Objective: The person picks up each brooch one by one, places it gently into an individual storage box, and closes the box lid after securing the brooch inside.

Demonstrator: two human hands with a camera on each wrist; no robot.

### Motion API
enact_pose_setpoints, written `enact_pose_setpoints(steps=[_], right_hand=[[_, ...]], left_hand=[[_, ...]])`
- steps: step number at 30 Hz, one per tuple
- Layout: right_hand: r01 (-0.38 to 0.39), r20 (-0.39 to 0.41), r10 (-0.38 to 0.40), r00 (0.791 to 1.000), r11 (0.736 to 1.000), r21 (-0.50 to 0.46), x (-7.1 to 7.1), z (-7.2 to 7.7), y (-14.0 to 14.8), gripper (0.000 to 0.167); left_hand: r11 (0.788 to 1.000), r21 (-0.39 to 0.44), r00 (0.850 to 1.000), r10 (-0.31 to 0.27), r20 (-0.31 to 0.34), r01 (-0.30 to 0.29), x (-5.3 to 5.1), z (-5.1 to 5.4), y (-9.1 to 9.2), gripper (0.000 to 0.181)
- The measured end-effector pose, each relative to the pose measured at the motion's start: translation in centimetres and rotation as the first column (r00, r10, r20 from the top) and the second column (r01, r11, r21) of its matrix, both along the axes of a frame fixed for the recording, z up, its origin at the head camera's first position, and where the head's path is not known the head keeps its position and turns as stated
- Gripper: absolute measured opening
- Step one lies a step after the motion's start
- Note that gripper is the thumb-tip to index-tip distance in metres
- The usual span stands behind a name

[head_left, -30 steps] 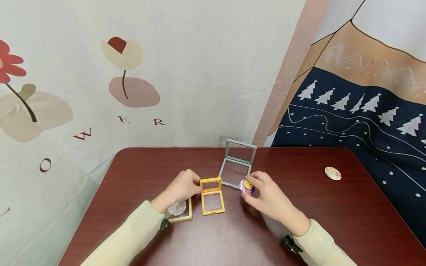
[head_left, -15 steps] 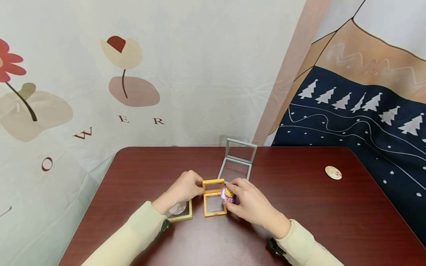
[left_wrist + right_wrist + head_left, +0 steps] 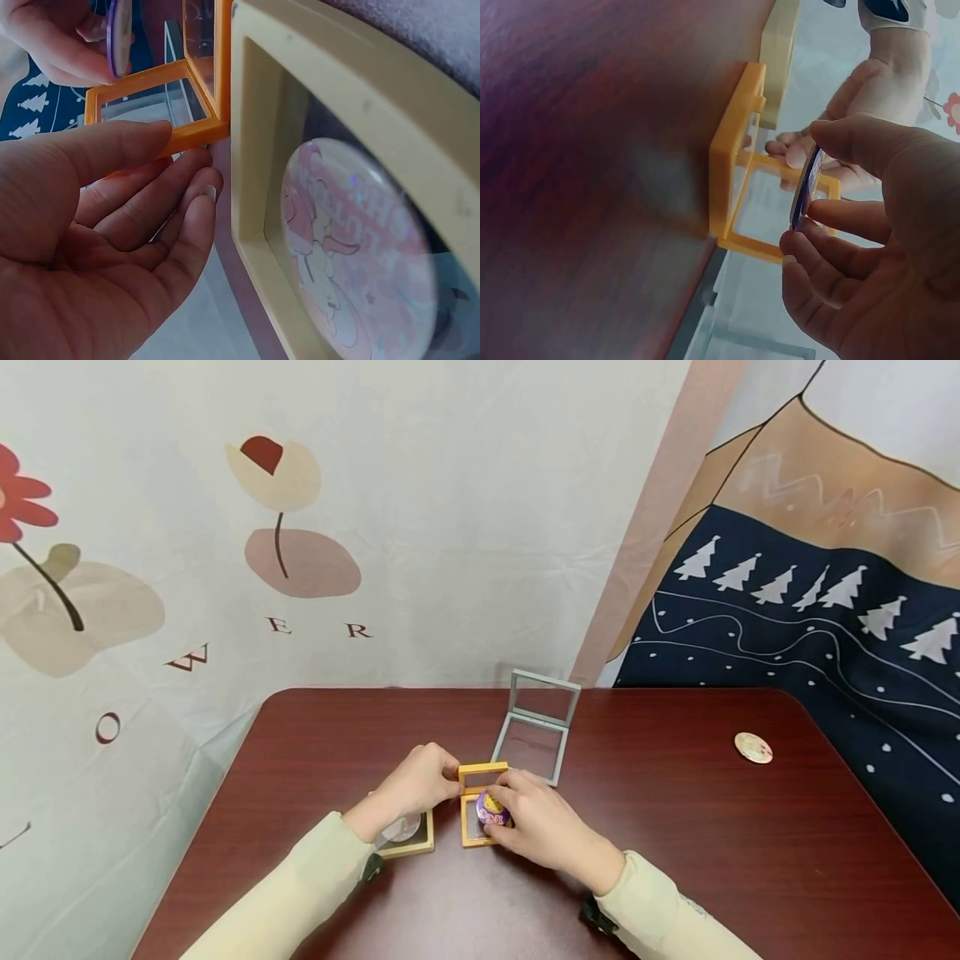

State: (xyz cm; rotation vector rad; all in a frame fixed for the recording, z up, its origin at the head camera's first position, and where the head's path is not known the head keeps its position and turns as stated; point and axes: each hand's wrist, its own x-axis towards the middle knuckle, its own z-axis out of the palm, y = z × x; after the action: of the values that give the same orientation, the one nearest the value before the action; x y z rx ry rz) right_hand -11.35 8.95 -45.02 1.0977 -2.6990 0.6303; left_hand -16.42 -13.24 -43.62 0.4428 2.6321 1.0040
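Note:
Between thumb and fingers my right hand [image 3: 546,822] pinches a round purple badge [image 3: 491,807] with a yellow picture, by its edges. It is held over the lower half of a small orange display frame [image 3: 471,842], which stands unfolded on the table; the right wrist view shows a gap between badge [image 3: 806,187] and frame [image 3: 721,161]. My left hand [image 3: 422,782] pinches the raised lid of the orange frame at its left edge, thumb on one side and fingers on the other. Just under that wrist lies a cream frame [image 3: 259,187] with a pink round badge [image 3: 360,255] inside.
A larger grey frame [image 3: 562,752] stands unfolded behind the orange one, its lid upright near the table's back edge. Far to the right a round pale badge [image 3: 753,747] lies on the dark red table [image 3: 712,843]. A printed cloth [image 3: 450,527] hangs behind.
My right hand has carried the purple badge leftward, from beside the grey frame to over the orange frame. The orange frame has shifted slightly right; my left hand keeps hold of its lid.

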Motion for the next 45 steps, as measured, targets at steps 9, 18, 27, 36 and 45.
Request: enact_pose_setpoints(steps=[9, 18, 27, 36, 45], right_hand=[[-0.001, 0.075, -0.005, 0.997, 0.997, 0.079, -0.1, -0.7, -0.8, 0.038], [0.003, 0.061, -0.014, 0.998, 0.985, 0.172, -0.1, -1.2, -0.9, 0.033], [0.012, 0.064, -0.025, 0.998, 0.980, 0.197, 0.0, -1.1, -1.1, 0.030], [0.009, 0.056, -0.021, 0.998, 0.979, 0.205, 0.0, -1.1, -1.2, 0.029], [0.002, 0.068, -0.013, 0.998, 0.987, 0.161, 0.0, -0.7, -0.8, 0.023]], left_hand=[[1.000, 0.014, 1.000, -0.021, -0.001, 0.021, 0.3, 0.2, 0.2, 0.011], [0.999, 0.011, 0.999, -0.032, -0.018, 0.032, 0.3, 0.2, 0.3, 0.010], [1.000, 0.013, 1.000, -0.025, 0.000, 0.025, 0.2, 0.2, 0.3, 0.009], [1.000, 0.013, 1.000, -0.018, 0.004, 0.018, 0.2, 0.2, 0.3, 0.010], [1.000, 0.015, 1.000, -0.011, 0.005, 0.011, 0.2, 0.1, 0.2, 0.010]])
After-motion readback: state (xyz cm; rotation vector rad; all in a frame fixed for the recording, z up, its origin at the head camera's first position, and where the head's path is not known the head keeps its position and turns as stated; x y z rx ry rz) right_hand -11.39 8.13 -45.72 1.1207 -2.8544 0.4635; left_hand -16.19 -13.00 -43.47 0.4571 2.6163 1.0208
